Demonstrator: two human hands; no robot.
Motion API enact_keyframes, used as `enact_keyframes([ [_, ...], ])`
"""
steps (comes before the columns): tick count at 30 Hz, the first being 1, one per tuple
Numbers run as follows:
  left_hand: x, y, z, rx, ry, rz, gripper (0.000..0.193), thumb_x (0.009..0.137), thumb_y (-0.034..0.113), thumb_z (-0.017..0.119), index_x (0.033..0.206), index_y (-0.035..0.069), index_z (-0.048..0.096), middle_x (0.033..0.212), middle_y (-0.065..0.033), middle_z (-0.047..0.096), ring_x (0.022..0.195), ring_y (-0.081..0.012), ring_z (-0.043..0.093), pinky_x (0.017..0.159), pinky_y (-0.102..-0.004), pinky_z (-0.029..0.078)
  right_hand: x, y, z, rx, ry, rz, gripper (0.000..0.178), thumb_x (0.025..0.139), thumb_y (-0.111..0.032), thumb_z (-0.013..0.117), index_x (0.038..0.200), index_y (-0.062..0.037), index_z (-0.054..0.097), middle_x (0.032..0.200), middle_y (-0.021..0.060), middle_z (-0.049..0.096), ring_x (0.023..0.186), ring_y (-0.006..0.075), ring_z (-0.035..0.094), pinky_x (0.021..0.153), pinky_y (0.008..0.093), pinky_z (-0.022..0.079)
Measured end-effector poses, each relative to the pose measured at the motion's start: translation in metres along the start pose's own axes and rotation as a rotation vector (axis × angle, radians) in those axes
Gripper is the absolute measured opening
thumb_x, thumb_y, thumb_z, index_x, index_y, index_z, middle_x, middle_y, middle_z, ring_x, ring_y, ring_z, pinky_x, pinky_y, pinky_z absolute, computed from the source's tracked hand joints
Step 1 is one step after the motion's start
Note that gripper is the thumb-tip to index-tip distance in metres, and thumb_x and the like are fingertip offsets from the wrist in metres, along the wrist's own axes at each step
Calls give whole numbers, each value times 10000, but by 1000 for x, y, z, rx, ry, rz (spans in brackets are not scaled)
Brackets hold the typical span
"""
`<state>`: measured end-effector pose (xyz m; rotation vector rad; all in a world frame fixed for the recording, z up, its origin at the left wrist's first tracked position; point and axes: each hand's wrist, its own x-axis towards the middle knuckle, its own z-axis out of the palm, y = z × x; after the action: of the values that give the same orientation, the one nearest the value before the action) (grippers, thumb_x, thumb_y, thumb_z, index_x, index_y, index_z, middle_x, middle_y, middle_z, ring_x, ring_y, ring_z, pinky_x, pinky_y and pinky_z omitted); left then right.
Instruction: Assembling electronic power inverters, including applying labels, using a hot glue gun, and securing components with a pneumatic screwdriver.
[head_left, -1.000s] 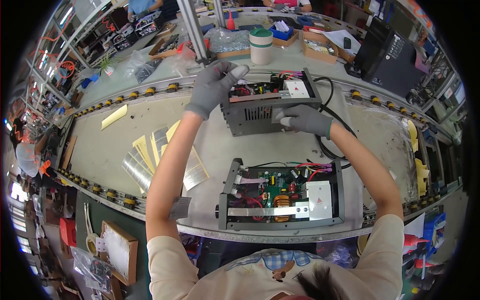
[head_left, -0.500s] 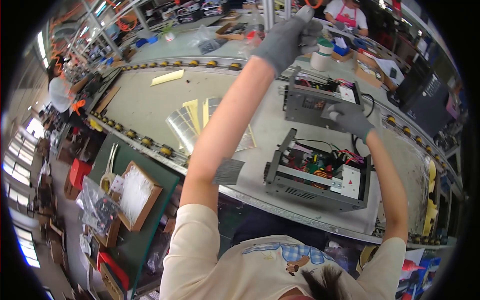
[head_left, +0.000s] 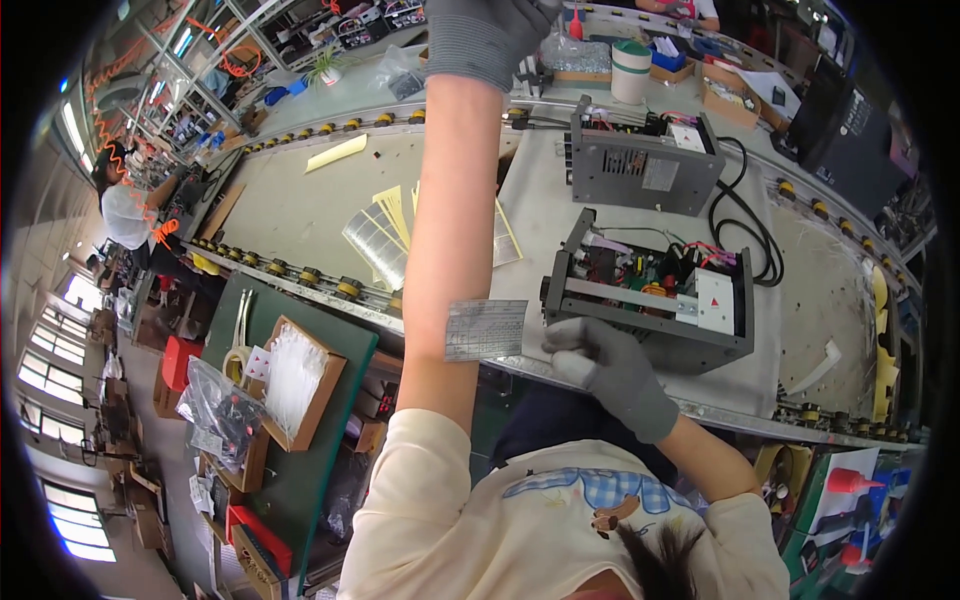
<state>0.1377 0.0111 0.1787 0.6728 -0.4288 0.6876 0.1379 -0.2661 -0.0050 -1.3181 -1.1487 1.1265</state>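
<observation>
Wearing grey gloves, the person works with both hands at a pale counter [head_left: 270, 215]. The left hand [head_left: 488, 42] is raised to the upper edge of the view, which cuts part of it off; the visible fingers are bent, and whether they pinch anything cannot be told. The right hand [head_left: 614, 378] is low, over the near edge of the counter, with its fingers curled inward; whether the tips are pressed together cannot be determined.

A silver-grey printed label [head_left: 487, 330] lies against the left forearm near the elbow, its right end jutting past the arm toward the right hand. The fingertips are just beside that end; contact cannot be confirmed.

Two dark grey devices stand upright on the counter. The front device [head_left: 650, 295] has an open top exposing wiring, circuit parts and a white plate with a red triangle. The rear device [head_left: 620, 170] is also open above and bears a pale rectangular sticker [head_left: 658, 175] on its near side. Black cable [head_left: 780, 262] lies looped to the right of both.

Left of the devices, partly behind the left forearm, are silver label sheets [head_left: 378, 238] with yellow backing; a yellow strip [head_left: 337, 153] lies farther back. A white canister [head_left: 630, 75] with a green lid stands behind the rear device.
</observation>
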Motion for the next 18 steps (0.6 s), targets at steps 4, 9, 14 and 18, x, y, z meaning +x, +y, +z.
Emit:
enact_keyframes([
  [4, -10, 15, 3, 83, -25, 181, 441, 833, 503, 545, 822, 77, 660, 765, -64, 664, 658, -192, 625, 660, -359, 542, -15, 32, 44, 502, -212, 165, 453, 873, -342, 551, 1208, -40, 506, 1125, 62, 555, 1000, 126, 528, 864, 268, 430],
  [9, -23, 16, 10, 322, 116, 427, 478, 842, 515, 530, 841, 51, 648, 763, -64, 636, 642, -174, 596, 626, -328, 540, -11, 17, 72, 841, -64, 215, 459, 887, -402, 505, 1189, -55, 509, 1104, 36, 560, 997, 114, 513, 911, 284, 387],
  [14, -34, 15, 14, 555, 129, 531, 501, 851, 529, 511, 859, 43, 634, 697, -32, 562, 608, -151, 521, 556, -268, 463, -16, 6, 87, 915, 65, 184, 343, 887, -330, 517, 1075, -44, 547, 1009, 35, 573, 903, 101, 510, 845, 258, 407],
  [18, -34, 7, 14, 501, 158, 529, 489, 862, 512, 508, 883, 36, 621, 693, -33, 553, 602, -147, 507, 572, -261, 456, -19, 10, 84, 933, 151, 184, 227, 884, -178, 551, 1043, -17, 574, 993, 18, 595, 886, 89, 549, 843, 255, 430],
])
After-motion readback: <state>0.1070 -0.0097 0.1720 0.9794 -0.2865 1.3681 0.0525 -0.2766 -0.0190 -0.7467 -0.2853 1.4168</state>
